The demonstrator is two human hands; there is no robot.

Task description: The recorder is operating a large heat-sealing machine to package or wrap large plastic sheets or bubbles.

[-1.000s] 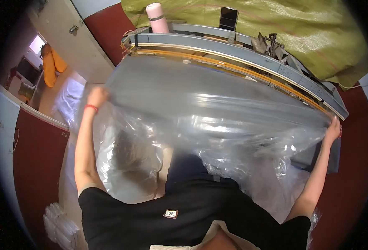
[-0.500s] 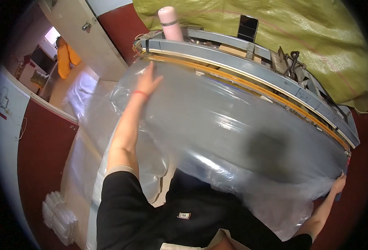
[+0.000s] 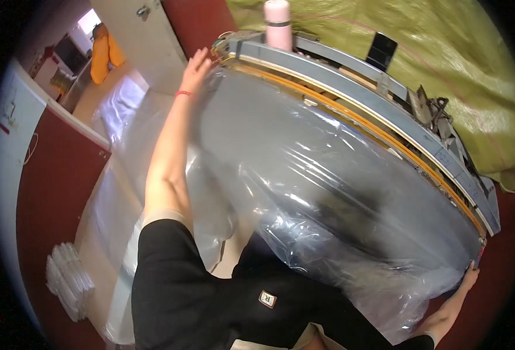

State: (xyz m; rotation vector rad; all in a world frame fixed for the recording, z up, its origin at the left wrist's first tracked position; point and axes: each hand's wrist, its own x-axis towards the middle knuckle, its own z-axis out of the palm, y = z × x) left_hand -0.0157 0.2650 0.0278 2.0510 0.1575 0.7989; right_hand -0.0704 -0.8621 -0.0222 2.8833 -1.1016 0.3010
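Clear plastic sheet (image 3: 304, 175) lies spread across the grey machine bed (image 3: 386, 111), bunched toward the person's body. The left hand (image 3: 196, 70), open and flat, presses its far left corner by the pink bottle (image 3: 278, 24), while the right hand (image 3: 469, 279) pinches the near right edge. This looks like the spreading step; next seems to call for even tension along the orange strip (image 3: 380, 125).

— What moved?
— The left hand (image 3: 196, 70) slid up the clear plastic sheet (image 3: 304, 175) to the far corner of the grey sealing machine (image 3: 386, 111).
— And the other?
— The right hand (image 3: 470, 279) dropped lower, gripping the sheet's near edge.
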